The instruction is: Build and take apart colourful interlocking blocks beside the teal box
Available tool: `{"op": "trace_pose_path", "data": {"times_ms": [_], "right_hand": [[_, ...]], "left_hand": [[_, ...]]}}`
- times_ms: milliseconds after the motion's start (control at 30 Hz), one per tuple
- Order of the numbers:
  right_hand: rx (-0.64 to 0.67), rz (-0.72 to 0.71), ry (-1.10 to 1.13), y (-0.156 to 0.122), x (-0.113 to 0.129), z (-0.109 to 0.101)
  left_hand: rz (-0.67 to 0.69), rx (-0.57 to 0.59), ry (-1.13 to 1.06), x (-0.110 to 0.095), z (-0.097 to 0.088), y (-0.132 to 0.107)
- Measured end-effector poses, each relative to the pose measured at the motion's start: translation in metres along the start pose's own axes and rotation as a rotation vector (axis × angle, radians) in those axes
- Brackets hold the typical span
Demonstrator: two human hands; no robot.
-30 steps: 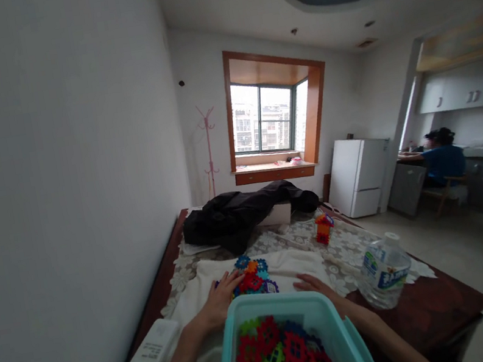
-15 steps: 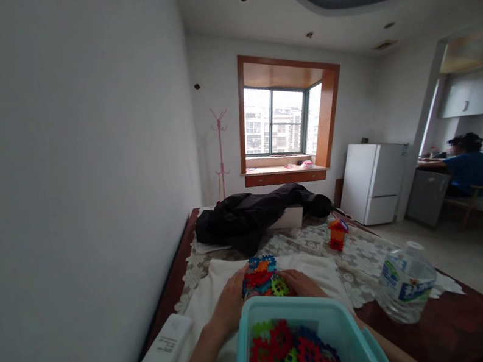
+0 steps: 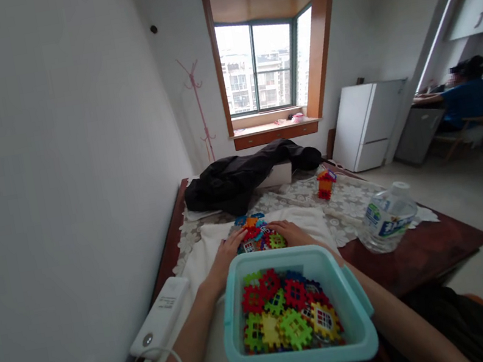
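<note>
A loose pile of colourful plastic building blocks (image 3: 253,228), in blue, orange, red and green, lies on a white cloth (image 3: 316,213). At the pile's left edge rests my left hand (image 3: 231,248), fingers stretched out and touching the blocks. My right hand (image 3: 291,232) lies along the opposite edge, also with extended fingers. Neither hand grips a block that I can make out. Nearer to me, between my forearms, stands a light-blue plastic tub (image 3: 303,358) with more square notched blocks (image 3: 286,312) inside. Its far rim hides the near side of the pile.
A small block house (image 3: 325,185) and a large clear plastic bottle (image 3: 387,219) stand on the right. Black fabric (image 3: 232,179) lies across the back. At left is a white device (image 3: 162,315) with a cable, beside the wall. A person in blue (image 3: 468,96) sits far right.
The view has tilted downward, so more of the tub and its blocks shows. My hands stay at the pile's two sides, their fingers slightly shifted over the blocks.
</note>
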State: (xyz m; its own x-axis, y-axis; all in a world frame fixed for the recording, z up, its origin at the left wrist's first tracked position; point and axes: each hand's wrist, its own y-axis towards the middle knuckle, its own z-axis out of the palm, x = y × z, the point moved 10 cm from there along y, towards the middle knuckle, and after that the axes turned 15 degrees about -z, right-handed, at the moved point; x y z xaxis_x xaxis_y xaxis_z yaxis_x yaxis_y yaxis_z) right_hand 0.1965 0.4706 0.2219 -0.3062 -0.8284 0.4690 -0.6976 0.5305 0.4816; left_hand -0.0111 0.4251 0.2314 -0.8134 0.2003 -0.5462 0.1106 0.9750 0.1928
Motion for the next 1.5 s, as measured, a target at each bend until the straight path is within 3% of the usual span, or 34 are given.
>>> {"op": "trace_pose_path", "data": {"times_ms": [200,333,433,533,633,700,800,933,1033,1267,1400,1500], "right_hand": [[-0.093,0.001,-0.007,0.003,-0.017,-0.013],[-0.262,0.082,0.127,0.001,-0.031,-0.022],[-0.45,0.128,0.354,0.001,-0.034,-0.03],[-0.609,0.186,0.724,0.003,-0.034,-0.035],[-0.578,0.153,1.026,0.007,-0.015,-0.039],[-0.407,0.053,1.102,0.011,0.008,-0.039],[-0.193,-0.069,0.999,0.011,0.028,-0.037],[-0.174,0.093,0.396,0.004,-0.007,-0.039],[-0.033,0.108,0.033,0.001,-0.018,-0.029],[0.049,-0.048,-0.011,0.004,0.002,-0.01],[0.108,-0.03,-0.042,0.001,-0.004,0.002],[0.067,0.002,-0.043,0.002,-0.012,0.003]], "left_hand": [[-0.057,-0.085,-0.133,-0.001,-0.015,0.002],[-0.119,-0.118,-0.181,-0.001,-0.021,0.003],[-0.198,-0.137,-0.212,0.006,-0.024,0.003],[-0.211,-0.109,-0.264,0.011,-0.021,0.005],[-0.158,-0.087,-0.256,0.01,-0.017,0.007],[-0.12,-0.072,-0.216,0.006,-0.015,0.007],[-0.113,-0.061,-0.196,0.003,-0.014,0.006],[-0.155,-0.095,-0.205,0.005,-0.019,0.004],[-0.168,-0.121,-0.172,0.008,-0.02,0.004],[-0.189,-0.146,-0.203,0.004,-0.026,0.001],[-0.233,-0.216,-0.361,0.01,-0.034,-0.002],[-0.267,-0.286,-0.484,0.02,-0.038,-0.003]]}}
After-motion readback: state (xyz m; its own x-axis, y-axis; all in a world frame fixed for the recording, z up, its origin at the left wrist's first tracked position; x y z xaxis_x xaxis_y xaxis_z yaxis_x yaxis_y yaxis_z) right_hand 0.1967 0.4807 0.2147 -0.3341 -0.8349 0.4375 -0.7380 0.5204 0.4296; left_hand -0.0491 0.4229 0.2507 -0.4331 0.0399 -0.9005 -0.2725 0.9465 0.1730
